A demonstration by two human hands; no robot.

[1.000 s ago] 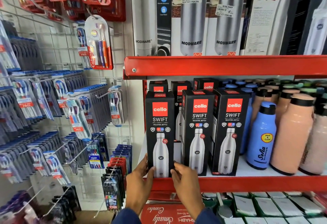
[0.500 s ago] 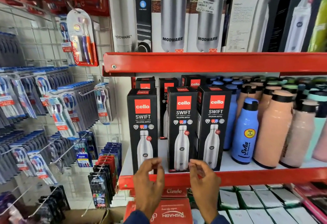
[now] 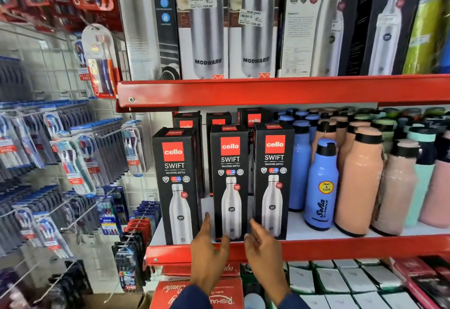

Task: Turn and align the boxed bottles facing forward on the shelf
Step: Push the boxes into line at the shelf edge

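Three black boxed Cello Swift bottles stand in a front row on the red-edged shelf, all with their printed fronts toward me: the left box, the middle box and the right box. More of the same boxes stand behind them. My left hand is at the lower left corner of the middle box, with a finger in the gap beside the left box. My right hand is at its lower right corner. Both have spread fingers, and no firm grip shows.
Loose blue bottles and peach bottles crowd the shelf right of the boxes. Tall Modware bottle boxes stand on the upper shelf. Toothbrush packs hang on a wire grid at left. Red cartons lie below.
My hands let go of the left box, drew back, then moved right and up to flank the base of the middle box. The view has moved closer to the shelf.
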